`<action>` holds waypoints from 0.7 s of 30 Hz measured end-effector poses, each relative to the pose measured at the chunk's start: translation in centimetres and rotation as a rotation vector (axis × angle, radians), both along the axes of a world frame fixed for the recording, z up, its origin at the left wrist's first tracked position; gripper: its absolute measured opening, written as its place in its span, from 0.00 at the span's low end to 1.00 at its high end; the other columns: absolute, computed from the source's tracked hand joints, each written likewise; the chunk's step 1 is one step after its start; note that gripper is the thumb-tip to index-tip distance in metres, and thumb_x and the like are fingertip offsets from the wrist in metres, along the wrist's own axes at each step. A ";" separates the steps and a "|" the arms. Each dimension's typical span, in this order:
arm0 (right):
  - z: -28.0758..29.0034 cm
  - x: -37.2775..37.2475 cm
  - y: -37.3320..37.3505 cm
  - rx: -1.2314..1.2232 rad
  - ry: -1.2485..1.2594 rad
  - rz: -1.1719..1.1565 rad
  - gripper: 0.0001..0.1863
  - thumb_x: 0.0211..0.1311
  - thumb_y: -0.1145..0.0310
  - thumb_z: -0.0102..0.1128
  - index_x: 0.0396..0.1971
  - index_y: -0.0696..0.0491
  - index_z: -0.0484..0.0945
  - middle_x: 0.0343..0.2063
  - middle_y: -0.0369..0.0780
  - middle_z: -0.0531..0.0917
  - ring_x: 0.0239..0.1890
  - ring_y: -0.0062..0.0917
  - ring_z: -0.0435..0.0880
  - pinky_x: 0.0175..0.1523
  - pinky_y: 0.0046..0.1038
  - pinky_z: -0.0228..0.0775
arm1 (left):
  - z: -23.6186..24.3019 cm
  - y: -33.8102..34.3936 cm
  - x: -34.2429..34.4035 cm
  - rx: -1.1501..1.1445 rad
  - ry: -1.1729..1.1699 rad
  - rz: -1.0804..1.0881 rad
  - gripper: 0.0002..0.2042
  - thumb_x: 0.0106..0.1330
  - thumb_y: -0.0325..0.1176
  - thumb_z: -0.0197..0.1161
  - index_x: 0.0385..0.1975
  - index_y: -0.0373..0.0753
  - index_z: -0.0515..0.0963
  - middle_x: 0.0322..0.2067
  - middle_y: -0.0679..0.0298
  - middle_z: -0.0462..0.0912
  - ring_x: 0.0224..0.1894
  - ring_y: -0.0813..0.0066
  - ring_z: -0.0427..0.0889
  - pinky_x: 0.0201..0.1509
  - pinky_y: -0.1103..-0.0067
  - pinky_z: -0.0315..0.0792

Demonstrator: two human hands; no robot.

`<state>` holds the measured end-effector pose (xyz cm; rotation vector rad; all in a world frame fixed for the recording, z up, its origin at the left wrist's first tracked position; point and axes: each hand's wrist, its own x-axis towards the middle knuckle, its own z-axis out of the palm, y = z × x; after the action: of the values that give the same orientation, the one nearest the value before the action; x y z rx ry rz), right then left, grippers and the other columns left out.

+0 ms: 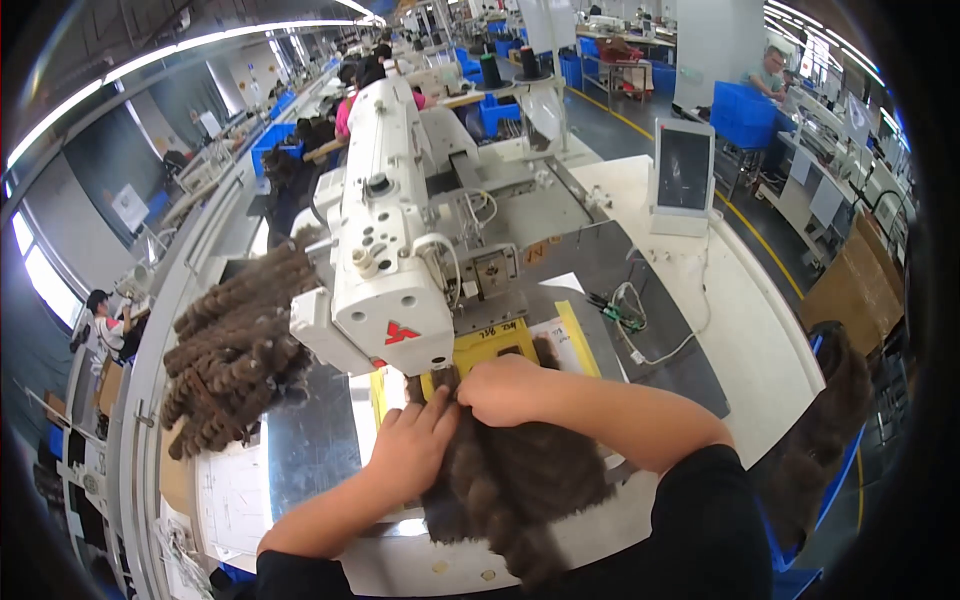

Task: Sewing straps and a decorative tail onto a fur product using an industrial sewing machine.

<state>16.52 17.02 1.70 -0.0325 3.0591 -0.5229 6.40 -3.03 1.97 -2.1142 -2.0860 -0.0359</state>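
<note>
A dark brown fur piece (pixel 535 475) lies in front of the sewing machine head and drapes toward me over the table's near edge. My right hand (pixel 503 388) is closed, its curled fingers gripping the fur's far end. Beside it, my left hand (pixel 412 447) rests with its fingers stretched forward, the tips pressing on the fur close to the right hand's fingertips. Under the far end of the fur is a yellow sewing template (pixel 487 345), partly hidden by my hands and the machine. The white sewing machine head (pixel 385 290) stands just beyond my hands; its needle is hidden.
A heap of brown fur pieces (pixel 240 345) sits at the left. A small screen (pixel 683 175) stands at the back right, near a loose cable (pixel 640 340). More fur (pixel 820 430) hangs over a blue bin at the right. Other people work farther off.
</note>
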 end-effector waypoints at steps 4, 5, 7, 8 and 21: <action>0.4 -0.1 0.5 0.032 -0.058 -0.002 0.10 0.56 0.68 0.60 0.34 0.54 0.88 0.35 0.48 0.89 0.42 0.46 0.88 0.46 0.45 0.81 | 1.2 -2.0 3.3 0.073 -0.048 -0.351 0.21 0.60 0.36 0.59 0.55 0.44 0.79 0.61 0.54 0.77 0.55 0.60 0.80 0.51 0.68 0.73; 0.5 -0.1 0.6 0.061 -0.066 -0.021 0.11 0.57 0.69 0.60 0.35 0.54 0.88 0.36 0.47 0.89 0.43 0.45 0.88 0.46 0.46 0.81 | 1.1 -2.5 4.2 0.091 -0.015 -0.426 0.19 0.60 0.37 0.60 0.52 0.44 0.79 0.59 0.55 0.80 0.58 0.62 0.79 0.54 0.69 0.72; 1.0 0.1 0.7 0.008 -0.074 -0.013 0.13 0.57 0.69 0.59 0.39 0.53 0.88 0.39 0.47 0.89 0.45 0.44 0.88 0.49 0.45 0.80 | 0.1 -3.5 5.5 0.099 0.030 -0.457 0.16 0.60 0.37 0.60 0.49 0.44 0.79 0.56 0.58 0.82 0.58 0.63 0.79 0.57 0.69 0.71; 1.1 0.3 0.7 -0.049 -0.096 -0.017 0.15 0.57 0.69 0.59 0.42 0.53 0.88 0.41 0.46 0.89 0.47 0.44 0.88 0.52 0.44 0.80 | 0.0 -3.7 5.4 0.096 0.033 -0.445 0.16 0.60 0.37 0.60 0.49 0.44 0.79 0.56 0.58 0.82 0.58 0.63 0.79 0.57 0.69 0.71; -3.7 0.2 -1.5 -0.377 0.237 0.185 0.15 0.60 0.70 0.61 0.46 0.57 0.86 0.50 0.45 0.86 0.53 0.42 0.84 0.60 0.38 0.76 | 2.1 -15.5 -1.5 0.618 -1.096 0.361 0.13 0.64 0.26 0.70 0.47 0.38 0.79 0.53 0.56 0.82 0.57 0.65 0.80 0.63 0.71 0.73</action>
<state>16.73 15.54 -2.04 -0.4111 3.0780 -1.1439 4.87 -18.50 4.08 -1.3764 -2.3711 -1.8505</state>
